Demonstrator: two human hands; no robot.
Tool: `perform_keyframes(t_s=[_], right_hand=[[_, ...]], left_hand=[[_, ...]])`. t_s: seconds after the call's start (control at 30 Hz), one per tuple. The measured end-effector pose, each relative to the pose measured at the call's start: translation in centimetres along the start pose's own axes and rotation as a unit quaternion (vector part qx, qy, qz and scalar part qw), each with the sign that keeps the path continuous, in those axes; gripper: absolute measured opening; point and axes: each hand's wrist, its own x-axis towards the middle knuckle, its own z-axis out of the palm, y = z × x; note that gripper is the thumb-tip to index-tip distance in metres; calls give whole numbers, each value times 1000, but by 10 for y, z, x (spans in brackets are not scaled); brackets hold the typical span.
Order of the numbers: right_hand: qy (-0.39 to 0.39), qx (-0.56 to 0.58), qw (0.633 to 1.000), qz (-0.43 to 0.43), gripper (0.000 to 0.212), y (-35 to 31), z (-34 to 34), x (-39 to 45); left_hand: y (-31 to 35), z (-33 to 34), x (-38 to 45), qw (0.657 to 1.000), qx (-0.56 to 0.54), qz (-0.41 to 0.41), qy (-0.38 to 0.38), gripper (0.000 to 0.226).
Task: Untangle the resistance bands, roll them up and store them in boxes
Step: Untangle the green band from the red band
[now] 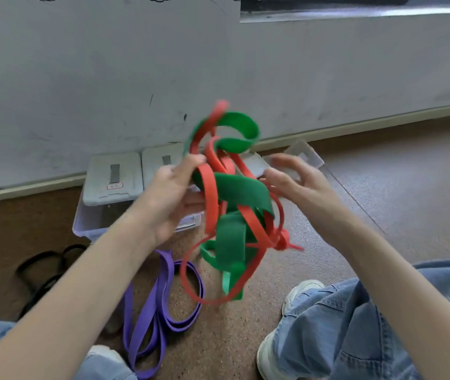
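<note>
black band (43,270): lying on the brown floor (382,204) at far left.
purple band (161,311): lying in loose loops on the floor between the person's knees.
storage boxes (113,176): sitting against the wall, lids propped up.
left hand (170,198): fingers curling round and gripping the tangle near its top, holding it in the air.
red band (210,198) and green band (243,192): hanging knotted together between the hands.
right hand (299,182): fingers spreading loosely beside the tangle; whether it is touching is unclear.
</note>
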Motion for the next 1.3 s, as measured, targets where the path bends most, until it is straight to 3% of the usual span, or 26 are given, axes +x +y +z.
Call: perform_keyframes(t_s=[0.13, 0.23, 0.4, 0.47, 0.53, 0.6, 0.77, 0.87, 0.93, 1.03, 1.07, 1.13, 1.17, 1.2, 1.23, 1.3], right_hand=[[-106, -84, 991, 0, 57, -3, 6, -5], [-81, -144, 986, -13, 74, -2, 10, -5], [-58, -273, 959, -50, 59, 9, 29, -8], [-8, -278, 960, -10, 47, 7, 17, -4], [64, -179, 981, 39, 20, -1, -2, 1], [84, -20, 993, 76, 3, -8, -12, 3], [26, 84, 982, 170, 9, -11, -7, 4], [-7, 236, 952, 192, 18, -19, -19, 5], [-17, 266, 944, 193, 18, -20, -22, 5], [-36, 269, 941, 200, 19, -18, -13, 3], [-42, 271, 941, 199, 20, -18, -11, 3], [-73, 274, 940, 188, 21, -20, -6, 2], [-99, 277, 939, 178, 21, -21, -3, 1], [-127, 278, 938, 165, 22, -22, 1, -1], [-151, 281, 936, 151, 22, -23, 6, -2], [-162, 301, 932, 122, 20, -24, 13, -5]], left_hand=[[5, 3, -1, 993, -46, -26, 102, 36], [4, 4, -4, 983, -124, -49, 127, 34], [11, 11, -4, 986, -141, -40, 77, 34], [17, 9, -3, 988, -128, -33, 83, 34], [23, 0, -1, 983, -142, -40, 106, 31], [24, -10, 2, 977, -166, -63, 119, 29], [5, -28, 8, 971, -163, -164, 62, 54], [-7, -41, 10, 966, -140, -216, 28, 64], [-17, -45, 9, 966, -93, -239, 11, 51], [-38, -41, 7, 955, 170, -239, 32, 35], [-42, -40, 5, 926, 308, -216, 40, 31], [-45, -33, 1, 801, 577, -161, 15, 41], [-47, -27, 0, 770, 628, -115, -2, 57], [-50, -19, -1, 791, 606, -60, -47, 73], [-52, -9, -6, 839, 533, -11, -110, 73], [-63, 10, -12, 886, 419, 73, -185, 51]])
